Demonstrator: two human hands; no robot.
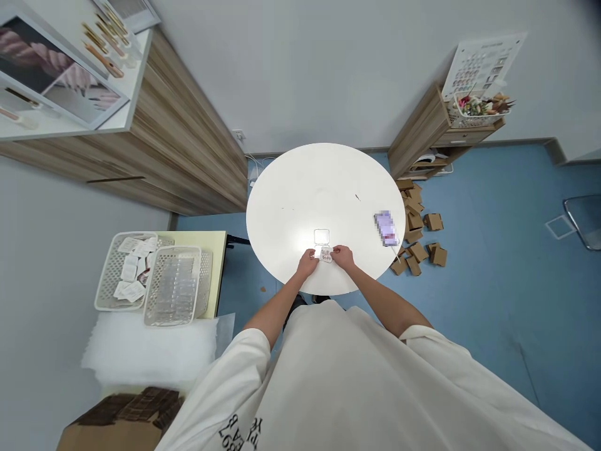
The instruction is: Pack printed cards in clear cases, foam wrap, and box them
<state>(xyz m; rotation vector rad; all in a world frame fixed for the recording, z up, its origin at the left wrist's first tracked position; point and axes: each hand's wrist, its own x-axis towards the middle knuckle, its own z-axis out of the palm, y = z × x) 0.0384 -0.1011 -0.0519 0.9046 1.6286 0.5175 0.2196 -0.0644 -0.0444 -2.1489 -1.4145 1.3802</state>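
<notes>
A small clear plastic box (325,255) with tiny pale pieces in it lies near the front edge of the round white table (323,169). Its transparent lid (322,237) is tipped back, away from me. My left hand (307,263) is closed, with its fingertips at the left side of the box. On the opposite side, my right hand (342,256) pinches the right edge. The pieces are too small to make out. A purple phone-like object (386,228), blurred, lies toward the table's right edge with a cable at it.
Several small brown cardboard boxes (416,254) lie on the blue floor at the right. A side table at left bears white baskets (153,285) and bubble wrap (154,351). Wooden cabinets (188,138) stand at the left and right (417,138) against the wall.
</notes>
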